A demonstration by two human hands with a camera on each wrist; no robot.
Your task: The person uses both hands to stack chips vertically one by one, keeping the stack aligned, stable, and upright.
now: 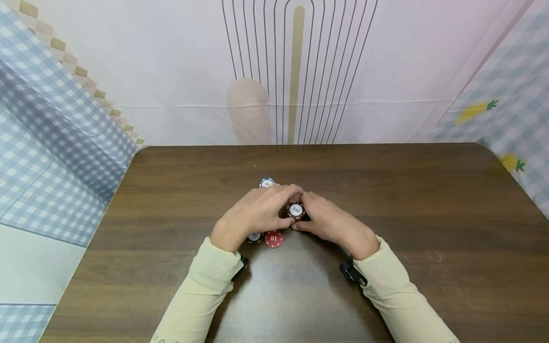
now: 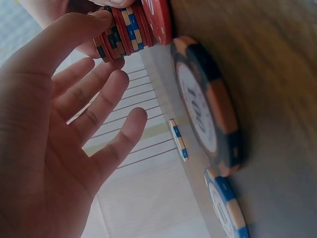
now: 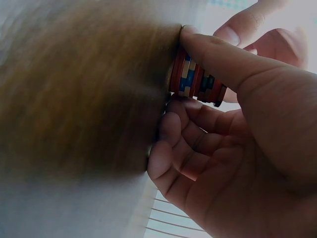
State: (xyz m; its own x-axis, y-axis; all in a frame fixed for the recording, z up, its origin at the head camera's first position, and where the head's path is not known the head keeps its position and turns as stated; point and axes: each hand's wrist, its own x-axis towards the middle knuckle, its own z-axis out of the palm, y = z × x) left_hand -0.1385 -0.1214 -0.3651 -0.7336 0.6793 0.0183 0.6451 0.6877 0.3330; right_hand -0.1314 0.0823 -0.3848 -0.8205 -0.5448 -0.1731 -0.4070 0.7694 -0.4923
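Observation:
A short stack of poker chips point(image 1: 296, 210) stands on the table, its top chip black and marked 100. Red, blue-and-cream and dark edges show along the stack point(image 3: 188, 74) in the right wrist view. From the left, my left hand point(image 1: 261, 209) holds the stack between thumb and fingers. My right hand point(image 1: 328, 219) grips it from the other side, thumb near and fingers beyond. The fingertips of both hands meet around the chips. Beside my left hand lie a red chip point(image 1: 274, 239) marked 10 and a partly covered dark chip point(image 1: 254, 237).
Beyond my left hand lies a blue-and-white chip point(image 1: 267, 182), partly hidden. Another blue-edged chip point(image 2: 225, 203) lies close to the dark 100 chip point(image 2: 203, 109) in the left wrist view. The brown wooden table point(image 1: 407, 190) ends at a patterned cloth point(image 1: 171, 71).

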